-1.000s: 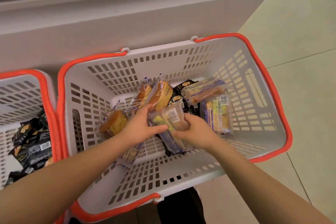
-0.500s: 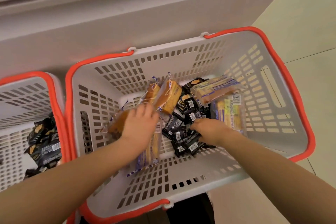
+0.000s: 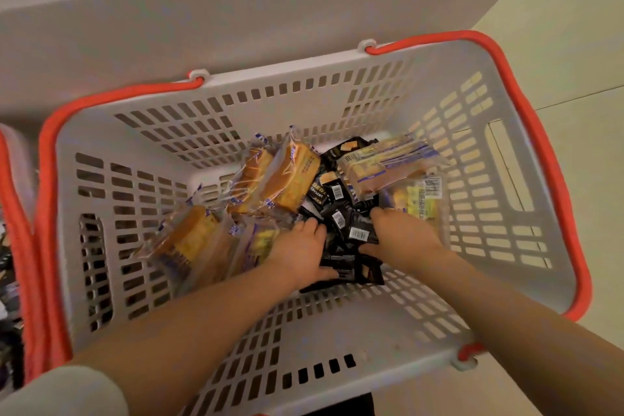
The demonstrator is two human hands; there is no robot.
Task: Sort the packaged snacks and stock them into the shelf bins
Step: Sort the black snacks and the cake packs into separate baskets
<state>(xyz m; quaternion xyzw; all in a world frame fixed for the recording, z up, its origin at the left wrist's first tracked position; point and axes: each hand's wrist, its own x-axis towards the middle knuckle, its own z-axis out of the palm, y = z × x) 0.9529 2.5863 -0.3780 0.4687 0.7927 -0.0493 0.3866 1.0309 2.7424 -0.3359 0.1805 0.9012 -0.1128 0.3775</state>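
Observation:
A white slotted basket (image 3: pixel 287 70) with orange handles holds mixed packaged snacks. Small black packets (image 3: pixel 341 209) are piled in its middle. My left hand (image 3: pixel 300 253) and my right hand (image 3: pixel 401 236) cup this pile from either side, fingers curled around the packets and thumbs on the near ones. Clear-wrapped yellow cake slices (image 3: pixel 290 176) lean behind my left hand, and another cake slice (image 3: pixel 192 236) lies to its left. Long clear-wrapped bars (image 3: pixel 388 162) and a yellow pack with a barcode (image 3: pixel 418 199) sit at the back right, beyond my right hand.
A second basket (image 3: pixel 17 213) stands against the left side, mostly out of frame, with dark packets inside. A pale cabinet front (image 3: pixel 236 10) rises right behind both baskets. Tiled floor (image 3: pixel 574 44) lies to the right.
A second ago both hands held a clear-wrapped pack. That pack now lies at the left, and both hands have moved onto the black packets. The view has shifted closer and to the right.

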